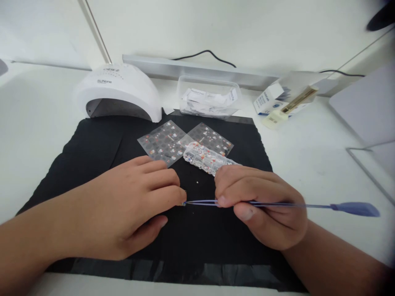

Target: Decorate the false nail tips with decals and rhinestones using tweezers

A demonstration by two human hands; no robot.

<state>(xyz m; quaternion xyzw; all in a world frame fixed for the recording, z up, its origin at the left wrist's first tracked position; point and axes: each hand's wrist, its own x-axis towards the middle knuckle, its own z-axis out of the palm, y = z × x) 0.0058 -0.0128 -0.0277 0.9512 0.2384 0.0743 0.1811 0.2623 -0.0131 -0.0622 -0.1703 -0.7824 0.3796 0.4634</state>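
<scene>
My left hand [138, 205] rests palm down on the black mat [191, 238], its thumb apart from the bent fingers and nothing seen in its grasp. A bluish spot shows at the nail of its index finger. Blue tweezers [203, 202] are pinched in my right hand [262, 205], with their tips touching or very close to that nail. Their broad flat end sticks out to the right. Just beyond my right hand lies a clear compartment case [203, 158] holding small bits. Two clear sticker sheets [166, 142] with small printed figures lie partly under it.
A white nail lamp [117, 88] stands at the back left. Behind the mat is a clear plastic tub [210, 98] of white packets. At the back right are an open white box [271, 96] and a bottle with a brush [277, 117]. A tiny bead [197, 182] lies on the mat.
</scene>
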